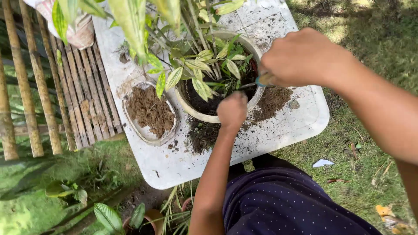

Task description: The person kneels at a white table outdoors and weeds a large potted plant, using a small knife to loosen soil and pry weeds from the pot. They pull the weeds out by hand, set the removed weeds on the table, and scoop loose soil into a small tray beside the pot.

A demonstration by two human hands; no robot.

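Oval tray [130, 124] of soil sat left of centre on my white table [300, 126]; bamboo fence [26, 87] ran far left; small potted plant [143, 219] stood bottom left.

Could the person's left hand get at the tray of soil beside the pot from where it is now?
Probably yes. The left hand rests on the near rim of the pot, and the tray of soil sits just beside it on the white table, uncovered, with only a few overhanging leaves between.

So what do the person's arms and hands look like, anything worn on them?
Both arms are bare up to the frame edge: no sleeves, gloves, watch or rings visible on the left hand or the right hand. Below them shows a dark navy garment with small white dots.
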